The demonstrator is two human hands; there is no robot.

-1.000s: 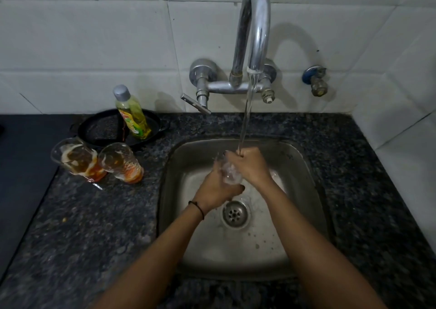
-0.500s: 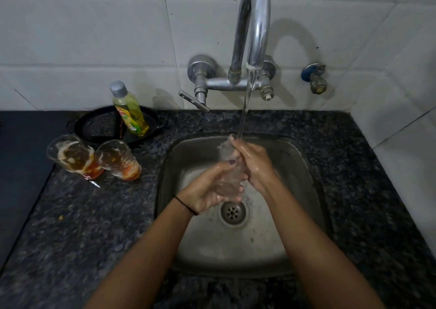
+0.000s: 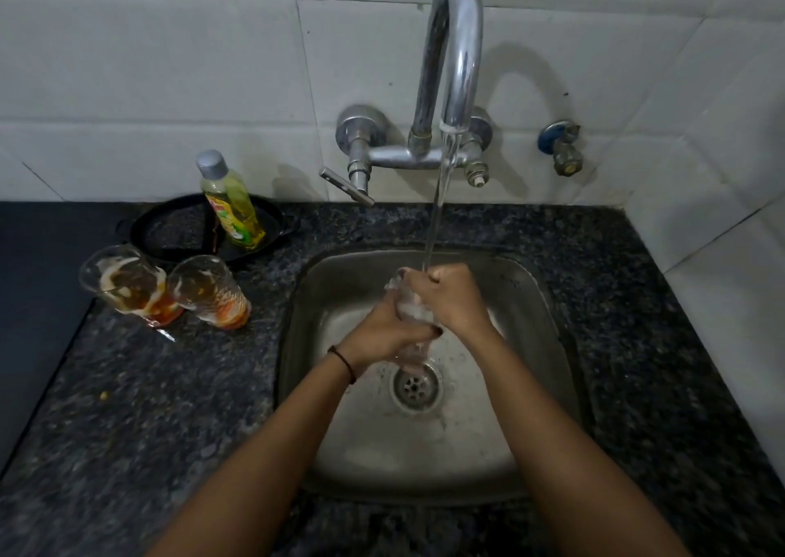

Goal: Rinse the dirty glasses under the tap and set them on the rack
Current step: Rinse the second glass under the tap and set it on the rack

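**One glass under the tap, two more waiting**

White wall tiles and a dark speckled counter (image 3: pixel 127 408) frame our view of a steel sink (image 3: pixel 548 301), where water runs from the curved tap (image 3: pixel 454 46).

Our left hand (image 3: pixel 382 337) wraps around the lower part of a clear glass (image 3: pixel 410 306), fingers closed on it. Our right hand (image 3: pixel 450 297) is closed around the upper part near the rim, right where the stream lands. We hold the glass between both hands, above the drain (image 3: pixel 415 386), tilted slightly toward the wall. Most of it is hidden by our fingers, so we cannot tell whether any residue remains inside.

Moving outward to the left, two dirty glasses (image 3: pixel 170 291) stand on the counter just beside the sink, touching or nearly so, both streaked with orange-brown dregs and pale foam. Behind them a yellow-green soap bottle (image 3: pixel 231 204) leans in a black pan (image 3: pixel 170 233).

We judge the task to be early: one glass is mid-rinse, two are untouched, and none is racked that we can see. No rack shows in view, so we cannot say where the clean glass will go.
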